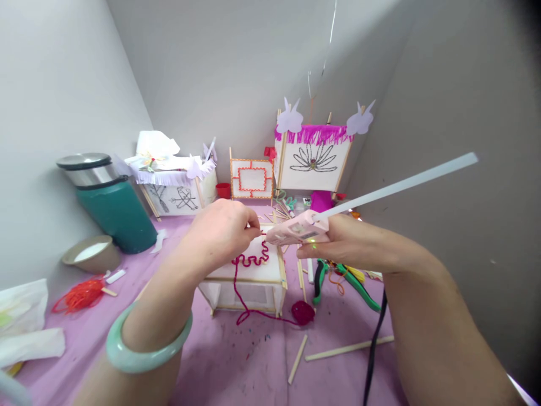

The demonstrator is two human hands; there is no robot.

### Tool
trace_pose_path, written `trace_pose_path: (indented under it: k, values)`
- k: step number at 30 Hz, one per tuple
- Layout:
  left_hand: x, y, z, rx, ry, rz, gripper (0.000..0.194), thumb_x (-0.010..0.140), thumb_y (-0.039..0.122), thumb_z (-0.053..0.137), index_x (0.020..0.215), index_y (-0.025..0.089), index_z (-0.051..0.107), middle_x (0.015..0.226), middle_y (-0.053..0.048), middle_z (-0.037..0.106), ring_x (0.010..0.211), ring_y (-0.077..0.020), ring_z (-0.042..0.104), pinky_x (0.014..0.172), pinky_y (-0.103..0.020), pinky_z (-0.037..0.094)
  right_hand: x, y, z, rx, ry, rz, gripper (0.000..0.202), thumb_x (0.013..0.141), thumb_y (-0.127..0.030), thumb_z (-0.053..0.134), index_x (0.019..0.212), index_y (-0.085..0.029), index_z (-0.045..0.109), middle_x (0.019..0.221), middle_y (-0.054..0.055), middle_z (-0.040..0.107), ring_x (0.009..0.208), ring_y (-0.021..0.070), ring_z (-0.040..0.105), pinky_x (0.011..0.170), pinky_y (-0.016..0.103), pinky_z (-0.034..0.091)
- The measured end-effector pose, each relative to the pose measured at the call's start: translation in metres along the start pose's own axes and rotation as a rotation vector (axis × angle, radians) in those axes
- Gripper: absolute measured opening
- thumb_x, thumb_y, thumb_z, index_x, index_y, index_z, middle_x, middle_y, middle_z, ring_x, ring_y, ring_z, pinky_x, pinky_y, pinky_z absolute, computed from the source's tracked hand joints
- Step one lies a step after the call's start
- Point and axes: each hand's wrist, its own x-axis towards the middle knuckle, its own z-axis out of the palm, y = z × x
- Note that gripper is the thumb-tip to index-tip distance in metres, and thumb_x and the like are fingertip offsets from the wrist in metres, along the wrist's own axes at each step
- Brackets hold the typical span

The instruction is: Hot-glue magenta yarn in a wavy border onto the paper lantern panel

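Observation:
A white box frame with wooden edges (247,287) stands in front of me. Dark red yarn (252,261) runs in a wavy line over its top and trails down its front to a small ball (303,312) on the table. My left hand (224,228) is over the top panel, thumb and fingertips pinched on the yarn. In my right hand (350,242) is a pink glue gun (298,228), its nozzle close to my left fingertips. A long white glue stick (397,188) sticks out of its back.
A green bottle (114,211), a bowl (92,254) and red-orange yarn (81,294) are on the left. Decorated lanterns (315,160) stand at the back. Green-handled pliers (355,286), wooden sticks (298,359) and a black cable (373,349) lie on the right.

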Motion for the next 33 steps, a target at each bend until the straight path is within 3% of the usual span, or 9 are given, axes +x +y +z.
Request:
trace_pose_path:
  k: [9,26,33]
  values:
    - [0.0002,0.0003,-0.0003,0.006,0.000,-0.009,0.023,0.080,0.031,0.053,0.076,0.024,0.075,0.067,-0.002,0.069,0.060,-0.0146,0.055,0.057,-0.028,0.036,-0.0003,0.0030,-0.0006,0.073,-0.034,-0.020,0.046,0.087,-0.023,0.060,0.132,-0.034,0.056,0.136,-0.003,0.057,0.126,0.0199,0.051,0.106,0.034,0.042]
    - [0.0000,-0.0050,0.0014,0.049,-0.035,0.022,0.025,0.081,0.030,0.051,0.078,0.023,0.075,0.074,-0.004,0.072,0.069,-0.0176,0.060,0.061,-0.029,0.040,-0.0074,-0.0014,-0.0073,0.062,0.018,0.043,0.047,0.086,-0.025,0.062,0.131,-0.034,0.057,0.135,-0.002,0.058,0.128,0.0235,0.050,0.108,0.039,0.040]
    - [-0.0006,-0.0021,0.0007,0.091,-0.046,-0.003,0.025,0.081,0.031,0.051,0.071,0.022,0.071,0.068,-0.004,0.069,0.065,-0.0170,0.058,0.057,-0.029,0.036,-0.0041,0.0009,-0.0036,-0.073,0.122,0.029,0.037,0.085,-0.028,0.061,0.121,-0.032,0.064,0.122,-0.001,0.066,0.113,0.0226,0.060,0.094,0.036,0.049]
